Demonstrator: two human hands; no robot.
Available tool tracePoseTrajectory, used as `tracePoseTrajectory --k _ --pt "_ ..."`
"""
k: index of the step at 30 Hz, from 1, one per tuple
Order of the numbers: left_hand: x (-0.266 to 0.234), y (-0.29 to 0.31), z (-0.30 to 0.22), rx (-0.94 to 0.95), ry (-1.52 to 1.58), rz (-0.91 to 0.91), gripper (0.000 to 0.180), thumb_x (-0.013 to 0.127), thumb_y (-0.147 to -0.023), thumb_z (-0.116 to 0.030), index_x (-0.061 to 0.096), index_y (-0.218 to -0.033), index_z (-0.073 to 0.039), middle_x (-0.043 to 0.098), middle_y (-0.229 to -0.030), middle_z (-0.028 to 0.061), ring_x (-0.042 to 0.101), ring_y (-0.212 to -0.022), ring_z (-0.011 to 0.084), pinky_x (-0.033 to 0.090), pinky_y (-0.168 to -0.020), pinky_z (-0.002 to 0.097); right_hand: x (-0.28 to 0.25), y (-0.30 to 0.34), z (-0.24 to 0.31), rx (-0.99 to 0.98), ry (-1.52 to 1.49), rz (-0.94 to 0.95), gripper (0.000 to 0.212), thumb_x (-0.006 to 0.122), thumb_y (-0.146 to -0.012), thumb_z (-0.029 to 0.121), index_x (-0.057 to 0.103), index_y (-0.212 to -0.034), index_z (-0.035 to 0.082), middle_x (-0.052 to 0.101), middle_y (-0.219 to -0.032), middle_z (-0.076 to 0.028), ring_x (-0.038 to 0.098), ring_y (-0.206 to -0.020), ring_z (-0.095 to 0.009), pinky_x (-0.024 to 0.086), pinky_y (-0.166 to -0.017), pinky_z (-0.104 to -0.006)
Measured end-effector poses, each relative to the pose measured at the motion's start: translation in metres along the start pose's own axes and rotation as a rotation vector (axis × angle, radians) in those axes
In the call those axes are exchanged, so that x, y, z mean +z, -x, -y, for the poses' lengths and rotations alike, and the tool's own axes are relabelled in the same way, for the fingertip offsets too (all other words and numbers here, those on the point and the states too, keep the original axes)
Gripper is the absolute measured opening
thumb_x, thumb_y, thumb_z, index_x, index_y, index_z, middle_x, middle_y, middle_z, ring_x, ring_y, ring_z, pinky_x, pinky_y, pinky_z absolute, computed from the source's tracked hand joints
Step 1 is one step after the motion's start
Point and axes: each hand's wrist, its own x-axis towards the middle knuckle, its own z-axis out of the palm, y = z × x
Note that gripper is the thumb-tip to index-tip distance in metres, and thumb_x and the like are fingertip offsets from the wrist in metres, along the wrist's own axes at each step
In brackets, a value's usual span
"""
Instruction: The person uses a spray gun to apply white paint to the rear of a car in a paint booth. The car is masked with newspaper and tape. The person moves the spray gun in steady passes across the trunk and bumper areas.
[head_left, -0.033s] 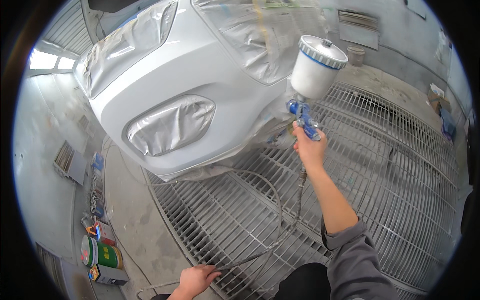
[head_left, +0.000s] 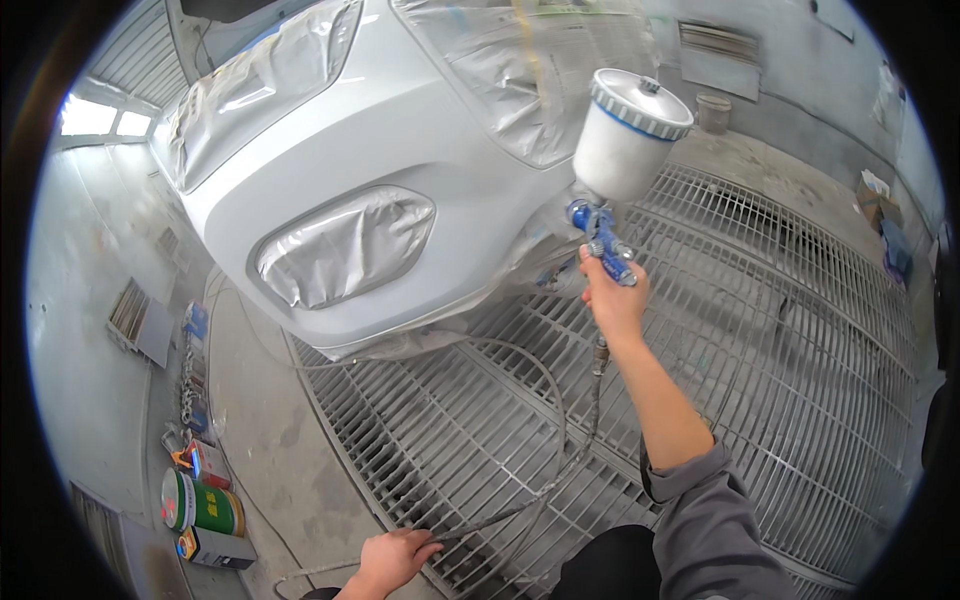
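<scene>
My right hand (head_left: 617, 303) is wrapped round the handle of a blue spray gun (head_left: 603, 238), held up beside the car bumper's right end. A white paint cup (head_left: 625, 150) with a ridged lid tops the gun, tilted a little. My left hand (head_left: 393, 560), low in the view, is closed round the grey air hose (head_left: 505, 515), which loops up to the gun's handle. The pale grey bumper (head_left: 475, 215) faces me, apart from the gun. Silvery masking film (head_left: 350, 250) covers its oval recess. Whether my right fingers press the trigger is hidden.
Underfoot lies a metal floor grating (head_left: 440, 430), with the hose trailing across it. Along the left wall stand a green paint drum (head_left: 210, 503) and several boxes. Clear masking film (head_left: 490, 70) drapes the car above the bumper. A bucket (head_left: 713, 114) is by the far wall.
My right hand and the spray gun have shifted slightly left. My left hand keeps its place on the hose.
</scene>
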Motion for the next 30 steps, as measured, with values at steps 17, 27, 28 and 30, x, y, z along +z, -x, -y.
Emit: tracePoseTrajectory --k 17,27,28,30 --pt "0.014 0.027 0.044 0.043 0.032 -0.026 0.031 0.07 -0.096 -0.049 0.076 -0.096 -0.019 0.074 -0.083 0.0034 0.073 -0.077 0.0309 0.056 -0.059 0.0455 0.088 0.09 -0.014 -0.061 -0.046 0.35 0.025 0.082 -0.095 0.025 0.076 -0.09 0.001 0.073 -0.076 -0.004 0.06 -0.053 -0.008 0.046 -0.048 -0.025" --pt "0.01 0.02 0.063 -0.048 -0.004 0.025 0.031 0.071 -0.096 -0.047 0.075 -0.093 -0.017 0.073 -0.085 0.0043 0.072 -0.082 0.0319 0.055 -0.061 0.0456 0.075 0.086 -0.021 -0.039 -0.178 -0.163 0.027 0.082 -0.094 0.024 0.074 -0.083 0.0 0.066 -0.064 -0.002 0.06 -0.05 -0.01 0.045 -0.045 -0.0261" --pt "0.011 0.02 0.065 -0.028 0.005 0.018 0.032 0.069 -0.097 -0.048 0.073 -0.092 -0.016 0.073 -0.083 0.0044 0.072 -0.081 0.0319 0.055 -0.061 0.0459 0.082 0.092 -0.018 -0.048 -0.178 -0.147 0.027 0.082 -0.094 0.023 0.074 -0.084 0.0 0.067 -0.065 -0.003 0.06 -0.05 -0.009 0.045 -0.046 -0.026" --pt "0.012 0.022 0.07 0.007 0.023 0.004 0.035 0.066 -0.099 -0.048 0.071 -0.089 -0.015 0.073 -0.081 0.0046 0.073 -0.078 0.0319 0.056 -0.06 0.0466 0.096 0.103 -0.017 -0.076 -0.17 -0.073 0.025 0.082 -0.094 0.022 0.075 -0.084 0.0 0.068 -0.066 -0.003 0.061 -0.051 -0.009 0.045 -0.046 -0.0256"
